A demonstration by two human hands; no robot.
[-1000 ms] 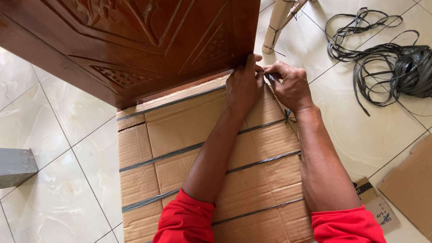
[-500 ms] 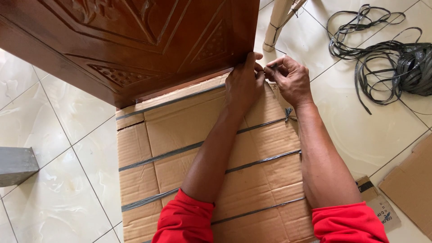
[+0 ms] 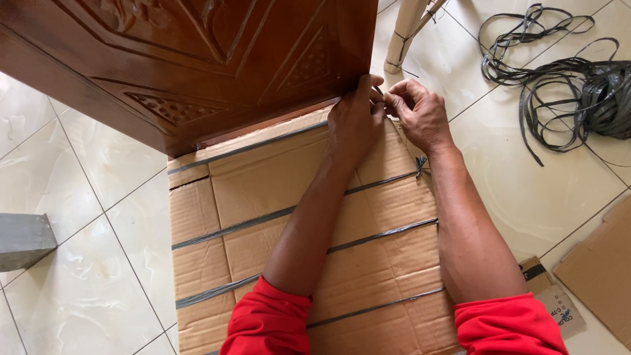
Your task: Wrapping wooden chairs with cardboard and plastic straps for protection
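Observation:
A carved brown wooden panel (image 3: 197, 59) lies on the tiled floor, its near part wrapped in brown cardboard (image 3: 276, 243) bound by several dark plastic straps (image 3: 263, 220). My left hand (image 3: 355, 118) presses on the cardboard's far right corner, thumb against the wood's edge, pinching the top strap's end. My right hand (image 3: 417, 115) sits right beside it, fingers pinched on the same dark strap end at the corner. A knotted strap (image 3: 420, 167) shows at the right edge below my right wrist.
A tangle of loose dark strap (image 3: 565, 79) lies on the white tiles at the upper right. A pale wooden leg (image 3: 404, 33) stands beyond the hands. Cardboard pieces (image 3: 591, 276) lie at the lower right. A grey block (image 3: 23, 240) sits at the left.
My hands have stayed at the corner; the right hand's fingers shifted slightly up and closer to the left thumb. The view drifted a little.

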